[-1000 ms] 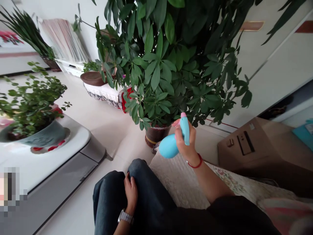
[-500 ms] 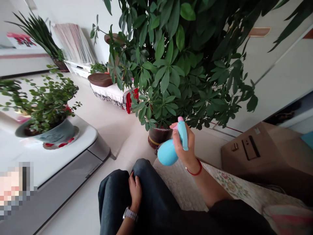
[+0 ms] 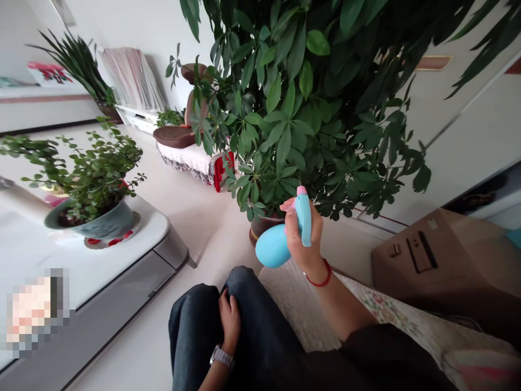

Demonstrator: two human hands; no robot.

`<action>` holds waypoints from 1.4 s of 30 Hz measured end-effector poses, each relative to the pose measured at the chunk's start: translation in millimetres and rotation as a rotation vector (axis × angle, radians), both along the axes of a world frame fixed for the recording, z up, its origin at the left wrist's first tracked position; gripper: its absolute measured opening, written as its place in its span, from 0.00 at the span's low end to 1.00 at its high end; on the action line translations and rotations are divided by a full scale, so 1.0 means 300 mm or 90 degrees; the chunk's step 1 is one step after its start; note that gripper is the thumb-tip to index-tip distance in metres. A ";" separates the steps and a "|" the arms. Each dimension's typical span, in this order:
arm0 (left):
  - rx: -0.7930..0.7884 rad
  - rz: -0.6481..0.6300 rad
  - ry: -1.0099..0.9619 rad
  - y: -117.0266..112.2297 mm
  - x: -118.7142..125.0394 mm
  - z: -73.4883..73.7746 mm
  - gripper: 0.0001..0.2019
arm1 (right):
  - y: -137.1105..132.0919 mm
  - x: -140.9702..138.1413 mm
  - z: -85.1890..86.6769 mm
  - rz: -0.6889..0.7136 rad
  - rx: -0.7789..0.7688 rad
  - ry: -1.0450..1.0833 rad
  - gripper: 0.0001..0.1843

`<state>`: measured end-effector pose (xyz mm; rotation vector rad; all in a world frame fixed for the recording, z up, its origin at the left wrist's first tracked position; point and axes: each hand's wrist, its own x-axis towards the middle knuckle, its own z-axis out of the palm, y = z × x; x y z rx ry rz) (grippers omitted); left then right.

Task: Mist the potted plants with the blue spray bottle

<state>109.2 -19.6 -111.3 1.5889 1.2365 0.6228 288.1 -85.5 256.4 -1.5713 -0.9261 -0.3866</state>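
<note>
My right hand (image 3: 304, 239) is wrapped round a light-blue spray bottle (image 3: 272, 246) with a pink nozzle and trigger, held tilted. Its index finger lies at the trigger, and the nozzle points at the lower leaves of a large leafy potted plant (image 3: 285, 130). A dark brown pot (image 3: 258, 230) under that plant is partly hidden behind the bottle. Down on my jeans (image 3: 260, 320), my left hand (image 3: 230, 317) rests between the thighs with nothing seen in it. Its thumb stands apart, and its fingertips are partly hidden.
To the left, a white table (image 3: 150, 217) bears a succulent in a blue-green pot (image 3: 108, 221). A cardboard box (image 3: 407, 277) stands at the right, beside the floral-covered seat (image 3: 386, 304). Farther back are a low stool (image 3: 191, 163) with a white cover and a spiky plant (image 3: 77, 70).
The view has shifted slightly, so most things sit a little lower and farther right. My right hand has raised the bottle slightly toward the leaves. My left hand stays on my lap.
</note>
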 end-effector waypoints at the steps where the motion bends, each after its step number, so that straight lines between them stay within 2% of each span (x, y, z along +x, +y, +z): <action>1: 0.001 0.000 -0.003 0.001 0.001 -0.004 0.35 | 0.005 -0.002 0.005 0.003 0.003 0.000 0.07; 14: -0.021 -0.010 -0.010 0.005 -0.012 -0.040 0.35 | 0.050 -0.054 0.067 0.007 0.036 0.012 0.10; 21: -0.022 -0.018 -0.006 0.011 -0.023 -0.068 0.35 | 0.060 -0.074 0.069 -0.012 0.043 -0.008 0.07; 27: -0.025 -0.006 -0.010 0.009 -0.022 -0.098 0.36 | 0.049 -0.106 0.054 0.024 -0.013 -0.018 0.18; 32: -0.005 0.007 -0.011 0.014 -0.020 -0.130 0.33 | 0.043 -0.133 0.094 0.073 -0.056 -0.067 0.08; 37: 0.007 0.002 -0.021 0.014 -0.022 -0.130 0.32 | 0.082 -0.128 0.140 0.012 -0.057 -0.176 0.06; 42: -0.012 -0.002 -0.013 0.010 -0.023 -0.115 0.34 | 0.131 -0.093 0.137 -0.055 -0.043 -0.196 0.08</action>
